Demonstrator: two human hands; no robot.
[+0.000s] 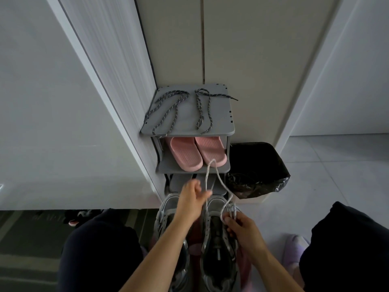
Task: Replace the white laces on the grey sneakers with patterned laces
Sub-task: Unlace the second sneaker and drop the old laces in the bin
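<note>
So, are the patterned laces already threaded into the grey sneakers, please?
No, the patterned laces lie loose on the top shelf, apart from the sneakers.

Count on inspection: at twelve o'clock from me, two dark speckled rope laces [166, 110] [205, 110] and two pink rubber slides [185, 154] [211, 150]. At six o'clock, two grey mesh sneakers [168, 204] [217, 204] and one white woven lace [213, 161]. One grey plastic shoe rack [189, 114]. At two o'clock, one black-bagged bin [256, 165].

Left hand [190, 199] blurred; sneakers [219, 245] cut by bottom edge.
</note>
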